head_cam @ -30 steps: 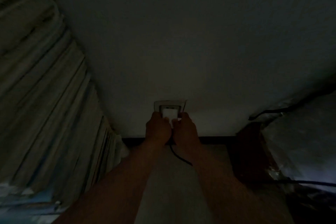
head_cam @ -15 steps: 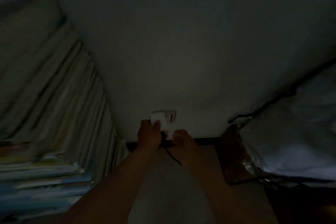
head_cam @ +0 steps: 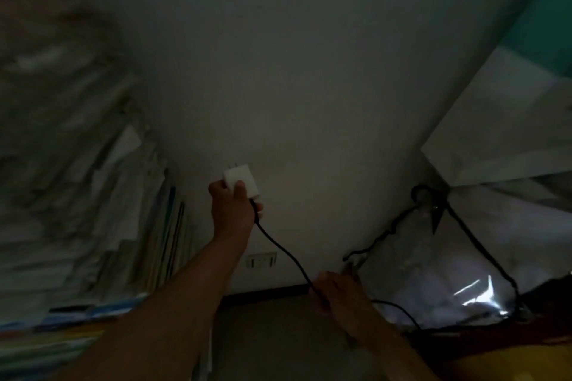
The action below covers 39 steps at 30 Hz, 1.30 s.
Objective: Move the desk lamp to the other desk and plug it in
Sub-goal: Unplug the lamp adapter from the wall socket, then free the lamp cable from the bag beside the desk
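The scene is dim. My left hand [head_cam: 232,210] holds a white plug adapter [head_cam: 240,180] up in front of the white wall, its two prongs pointing upward. A black cord [head_cam: 283,252] runs from the adapter down to my right hand [head_cam: 335,297], which is closed around it low near the baseboard. The wall socket [head_cam: 262,260] sits below the adapter, with nothing plugged into it. The lamp itself is not in view.
A tall stack of books and papers [head_cam: 102,226] fills the left side. A clear plastic bag [head_cam: 448,272] with black cords over it lies at the right, under a pale slab [head_cam: 507,133]. A dark baseboard [head_cam: 266,292] meets the floor.
The white adapter has come out of the wall socket and my left hand has raised it above the socket. My right hand has dropped down and right along the cord.
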### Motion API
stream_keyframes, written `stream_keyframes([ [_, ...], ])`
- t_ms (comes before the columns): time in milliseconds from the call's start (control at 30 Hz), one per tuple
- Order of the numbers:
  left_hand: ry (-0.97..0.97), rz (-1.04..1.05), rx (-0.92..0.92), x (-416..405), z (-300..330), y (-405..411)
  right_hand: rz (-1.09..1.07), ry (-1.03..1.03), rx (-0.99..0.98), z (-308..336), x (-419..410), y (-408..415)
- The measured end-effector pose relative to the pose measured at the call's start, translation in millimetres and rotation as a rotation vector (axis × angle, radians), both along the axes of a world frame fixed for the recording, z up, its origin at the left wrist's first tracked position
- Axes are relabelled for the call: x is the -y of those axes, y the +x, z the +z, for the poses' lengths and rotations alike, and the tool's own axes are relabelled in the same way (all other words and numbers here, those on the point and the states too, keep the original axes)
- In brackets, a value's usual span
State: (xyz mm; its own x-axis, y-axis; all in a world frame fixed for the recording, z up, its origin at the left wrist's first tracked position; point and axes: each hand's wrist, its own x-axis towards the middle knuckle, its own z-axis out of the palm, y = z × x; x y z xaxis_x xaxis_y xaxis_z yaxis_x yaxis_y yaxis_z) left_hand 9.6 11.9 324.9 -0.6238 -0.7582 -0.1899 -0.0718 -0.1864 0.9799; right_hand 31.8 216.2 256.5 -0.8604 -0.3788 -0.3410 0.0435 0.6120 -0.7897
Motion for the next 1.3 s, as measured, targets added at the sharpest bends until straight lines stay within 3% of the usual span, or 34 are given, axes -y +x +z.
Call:
stream_keyframes([
  [133,-0.025,-0.015,-0.046,2.8,60.2,4.3,0.039,0.005,-0.014,55.7,-14.8,0.7],
  [400,-0.058,-0.227,-0.069,-9.5,147.1,18.0,-0.034,0.076,-0.308,160.3,-39.7,-3.5],
  [500,-0.076,-0.31,-0.073,-17.6,169.0,23.1,-0.09,0.089,-0.425,192.3,-53.5,-6.6],
  [767,-0.187,-0.423,-0.132,-44.5,215.1,43.1,-0.198,0.087,-0.48,253.8,-99.7,-4.8],
  [900,-0.232,-0.493,-0.045,-76.8,225.1,55.0,-0.191,0.058,-0.569,278.4,-106.4,-0.5],
  [1100,-0.242,-0.592,0.015,-130.8,236.1,72.6,-0.276,-0.177,-0.506,308.5,-122.3,13.3],
  [1300,-0.231,-0.705,-0.01,-189.4,256.1,85.8,-0.261,-0.264,-0.45,334.1,-147.3,25.8],
])
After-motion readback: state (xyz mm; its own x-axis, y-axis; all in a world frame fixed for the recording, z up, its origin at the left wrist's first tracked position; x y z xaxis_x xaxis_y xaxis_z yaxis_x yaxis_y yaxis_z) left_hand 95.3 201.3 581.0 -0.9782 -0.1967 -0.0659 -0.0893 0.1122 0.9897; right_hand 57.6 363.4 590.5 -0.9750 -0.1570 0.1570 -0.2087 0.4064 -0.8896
